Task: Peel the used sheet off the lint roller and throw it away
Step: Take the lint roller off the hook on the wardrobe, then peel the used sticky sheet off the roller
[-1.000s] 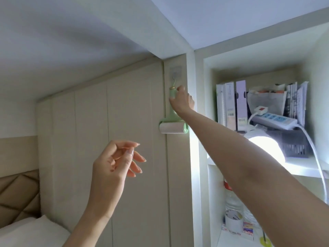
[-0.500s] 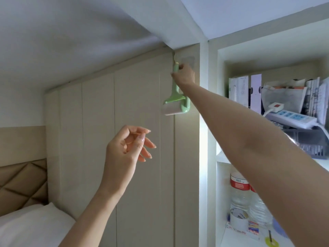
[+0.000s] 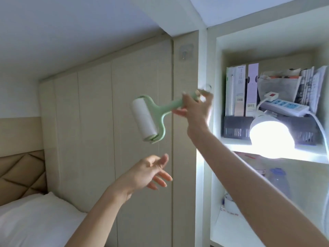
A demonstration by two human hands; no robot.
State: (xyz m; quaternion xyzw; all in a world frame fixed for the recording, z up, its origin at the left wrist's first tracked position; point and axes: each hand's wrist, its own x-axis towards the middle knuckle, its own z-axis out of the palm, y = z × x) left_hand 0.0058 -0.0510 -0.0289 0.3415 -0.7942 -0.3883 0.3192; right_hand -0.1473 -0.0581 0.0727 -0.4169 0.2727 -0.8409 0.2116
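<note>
A person's right hand [image 3: 195, 108] grips the green handle of a lint roller [image 3: 150, 117], held in the air below the empty wall hook [image 3: 60, 54] and to the left of the lit shelf [image 3: 277, 149]. The handle points up and right into the clenched fingers; the white paper roll, its long axis tilted down and to the right, lies at the far end from them. The left hand [image 3: 151, 172] waits just beneath the roll, palm up, fingers spread and holding nothing, the nearer hand to start the peel.
</note>
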